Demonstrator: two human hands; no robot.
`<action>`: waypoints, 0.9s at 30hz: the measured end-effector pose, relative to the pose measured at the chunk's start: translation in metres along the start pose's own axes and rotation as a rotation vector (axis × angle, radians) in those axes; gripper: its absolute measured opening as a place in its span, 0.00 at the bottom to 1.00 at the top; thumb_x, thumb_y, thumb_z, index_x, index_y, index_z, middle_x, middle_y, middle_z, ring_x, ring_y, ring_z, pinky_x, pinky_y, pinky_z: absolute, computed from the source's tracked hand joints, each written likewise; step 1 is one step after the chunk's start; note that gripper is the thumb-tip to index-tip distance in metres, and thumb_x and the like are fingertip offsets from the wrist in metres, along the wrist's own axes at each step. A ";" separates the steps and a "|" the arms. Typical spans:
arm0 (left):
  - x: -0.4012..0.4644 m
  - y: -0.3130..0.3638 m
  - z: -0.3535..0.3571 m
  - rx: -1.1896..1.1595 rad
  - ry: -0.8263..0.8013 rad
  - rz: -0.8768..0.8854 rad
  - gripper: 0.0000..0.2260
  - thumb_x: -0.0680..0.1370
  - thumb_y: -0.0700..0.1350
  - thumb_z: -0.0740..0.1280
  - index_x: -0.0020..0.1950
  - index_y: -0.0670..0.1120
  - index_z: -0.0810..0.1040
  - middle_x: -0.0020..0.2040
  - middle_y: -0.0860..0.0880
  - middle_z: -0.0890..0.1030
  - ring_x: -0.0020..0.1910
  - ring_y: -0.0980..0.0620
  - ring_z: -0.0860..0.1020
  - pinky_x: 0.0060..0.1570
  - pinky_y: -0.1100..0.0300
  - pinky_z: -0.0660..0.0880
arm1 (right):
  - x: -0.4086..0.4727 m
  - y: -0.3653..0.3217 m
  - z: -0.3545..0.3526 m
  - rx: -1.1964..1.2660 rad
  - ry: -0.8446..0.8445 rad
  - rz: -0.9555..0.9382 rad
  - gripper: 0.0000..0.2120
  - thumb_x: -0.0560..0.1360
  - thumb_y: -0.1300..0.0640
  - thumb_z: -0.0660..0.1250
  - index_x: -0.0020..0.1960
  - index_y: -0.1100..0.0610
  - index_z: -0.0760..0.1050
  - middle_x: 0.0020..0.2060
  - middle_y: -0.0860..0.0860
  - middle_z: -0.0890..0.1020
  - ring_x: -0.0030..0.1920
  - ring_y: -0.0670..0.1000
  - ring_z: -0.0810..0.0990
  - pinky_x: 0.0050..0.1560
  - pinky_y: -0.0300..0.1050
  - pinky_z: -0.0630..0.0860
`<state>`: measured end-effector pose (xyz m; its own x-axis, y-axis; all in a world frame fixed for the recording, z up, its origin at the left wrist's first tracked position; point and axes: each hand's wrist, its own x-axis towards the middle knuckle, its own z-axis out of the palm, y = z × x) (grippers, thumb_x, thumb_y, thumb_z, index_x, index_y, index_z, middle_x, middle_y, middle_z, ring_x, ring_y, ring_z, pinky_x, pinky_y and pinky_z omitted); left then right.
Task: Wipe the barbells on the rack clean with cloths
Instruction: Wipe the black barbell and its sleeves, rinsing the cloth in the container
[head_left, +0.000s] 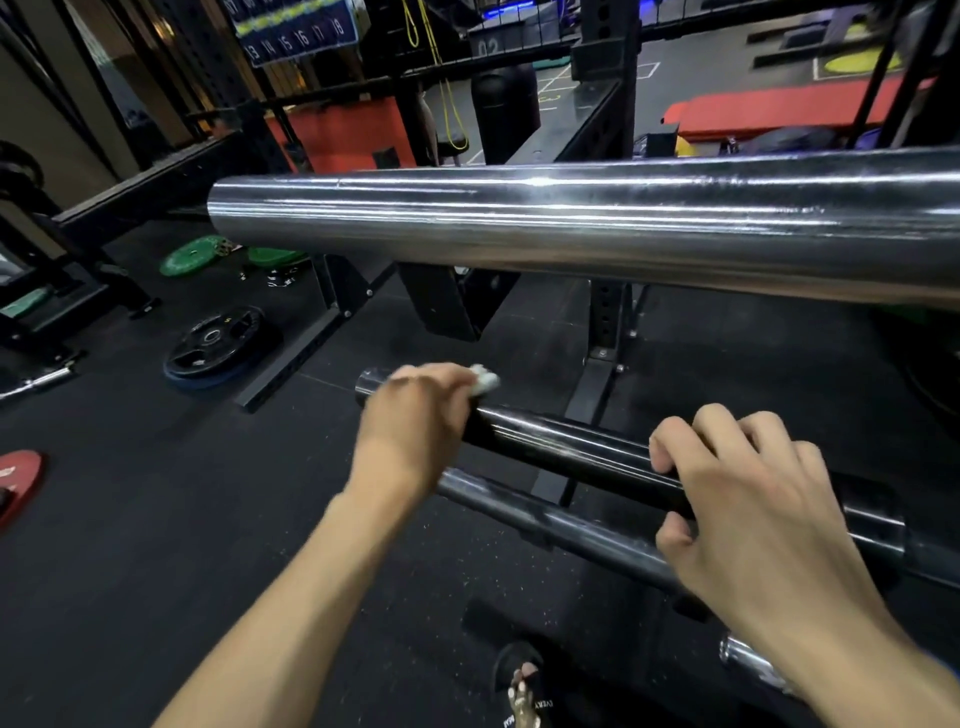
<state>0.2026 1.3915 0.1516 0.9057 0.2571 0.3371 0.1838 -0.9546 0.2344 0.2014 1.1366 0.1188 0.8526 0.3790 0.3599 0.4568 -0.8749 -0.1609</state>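
- Single head-worn view, wide-angle, edges bowed.
- Faces forward and down from standing height.
- Very near the chrome bar (597, 228), which spans the upper frame.
- Close above both hands on the black bar (566, 452).
- Floor (130, 519) and a foot (522, 691) at the bottom.

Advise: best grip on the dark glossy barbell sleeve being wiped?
Wrap the dark glossy barbell sleeve mid-length from above, as the right hand does: it lies near-horizontal, round and smooth, its top unobstructed. The left hand with white cloth occupies the free end.
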 end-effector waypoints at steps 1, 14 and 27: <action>0.004 -0.006 -0.003 -0.014 0.037 -0.071 0.09 0.80 0.43 0.68 0.56 0.52 0.86 0.51 0.49 0.87 0.51 0.45 0.82 0.49 0.57 0.73 | 0.000 0.001 -0.001 0.005 -0.002 0.004 0.24 0.55 0.65 0.77 0.46 0.51 0.72 0.40 0.46 0.69 0.41 0.53 0.66 0.39 0.50 0.68; 0.002 -0.009 -0.008 -0.006 0.092 -0.222 0.07 0.79 0.46 0.70 0.54 0.54 0.86 0.49 0.50 0.87 0.48 0.47 0.84 0.45 0.59 0.74 | 0.005 0.004 -0.004 0.099 -0.087 -0.018 0.30 0.58 0.67 0.80 0.52 0.49 0.69 0.45 0.46 0.67 0.42 0.51 0.68 0.43 0.48 0.71; -0.015 0.042 0.002 -0.035 -0.071 -0.060 0.10 0.82 0.46 0.66 0.58 0.56 0.85 0.56 0.54 0.86 0.54 0.49 0.82 0.53 0.62 0.74 | 0.003 0.002 -0.014 0.162 -0.197 -0.017 0.25 0.67 0.62 0.78 0.54 0.49 0.67 0.46 0.46 0.66 0.39 0.47 0.72 0.41 0.42 0.75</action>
<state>0.1974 1.3474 0.1548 0.9186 0.3010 0.2561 0.2260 -0.9317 0.2844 0.2016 1.1318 0.1326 0.8701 0.4586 0.1805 0.4928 -0.8141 -0.3071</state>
